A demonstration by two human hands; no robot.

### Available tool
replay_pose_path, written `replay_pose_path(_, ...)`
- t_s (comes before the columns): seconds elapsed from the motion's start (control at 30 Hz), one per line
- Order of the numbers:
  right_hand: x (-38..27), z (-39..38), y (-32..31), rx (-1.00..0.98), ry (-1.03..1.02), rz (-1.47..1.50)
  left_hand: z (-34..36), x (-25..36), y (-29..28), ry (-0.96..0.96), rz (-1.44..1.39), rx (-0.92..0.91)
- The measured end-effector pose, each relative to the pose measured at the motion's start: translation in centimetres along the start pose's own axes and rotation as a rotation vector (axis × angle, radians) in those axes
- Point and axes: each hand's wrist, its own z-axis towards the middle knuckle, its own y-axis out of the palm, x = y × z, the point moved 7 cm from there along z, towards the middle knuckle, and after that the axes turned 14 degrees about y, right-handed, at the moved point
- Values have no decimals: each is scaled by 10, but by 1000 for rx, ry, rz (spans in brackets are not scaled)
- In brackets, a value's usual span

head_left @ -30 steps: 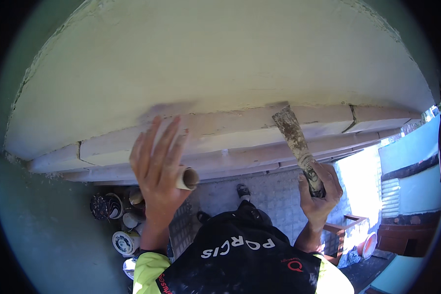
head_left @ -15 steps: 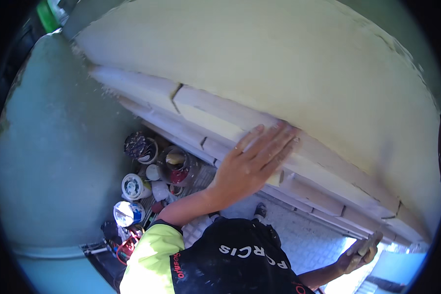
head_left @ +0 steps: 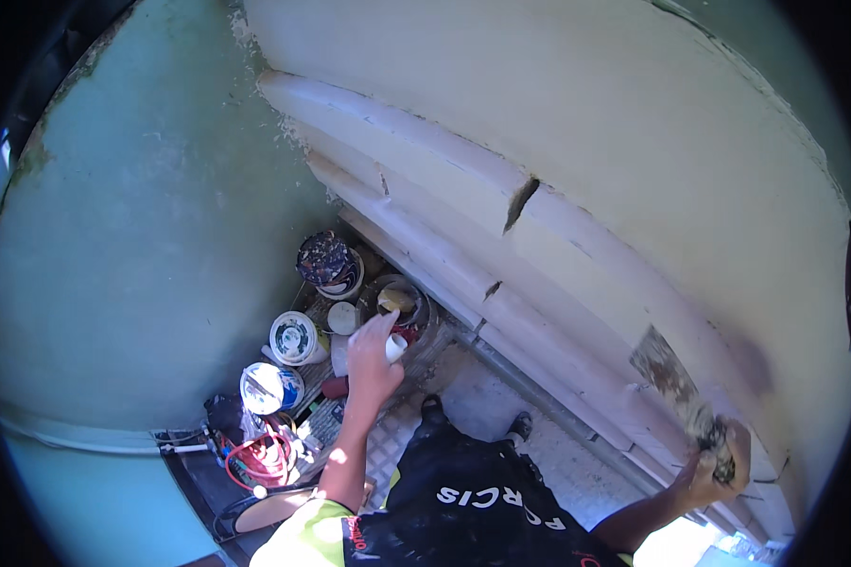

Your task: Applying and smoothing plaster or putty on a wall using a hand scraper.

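My left hand is raised off the wall, over the buckets, its fingers bent round a short white tube-like piece; only one end of that piece shows. At the right, my right hand grips a putty knife by its handle. The knife's broad, stained blade points up and left, along the pale stepped moulding; whether it touches the surface I cannot tell. Dark gaps, such as the crack, cut across the moulding's ledges.
A blue-green wall stands at the left. Below it are a paint-spattered bucket, a white-lidded tub, a white and blue bucket and red cables. The paved floor lies under my feet.
My left hand has left the moulding, moving down and left with the white piece. My right hand has risen to the moulding, and the putty knife's blade now shows. The view has shifted.
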Motion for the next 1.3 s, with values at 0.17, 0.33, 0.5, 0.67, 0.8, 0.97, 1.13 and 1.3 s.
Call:
replay_pose_path(0.17,-78,27,109,19,-29,-148,-37,-25,5,-64,-95,-119)
replay_pose_path(0.33,-119,65,173,188,-135,-44,-52,-52,-13,-85,-96,-68)
replay_pose_path(0.5,-152,108,250,95,-302,405,-65,-86,-14,-159,-156,-83)
replay_pose_path(0.67,-181,112,272,60,-494,659,-71,-108,-20,-156,-192,-80)
replay_pose_path(0.8,-174,110,298,304,-548,322,-77,-125,-29,-176,-186,-45)
replay_pose_path(0.97,-177,109,315,209,-449,293,-83,-138,-38,-207,-177,-7)
replay_pose_path(1.13,-185,108,304,270,-445,468,-88,-145,-41,-190,-171,7)
replay_pose_path(1.3,-186,104,301,231,-421,327,-90,-148,-41,-198,-176,4)
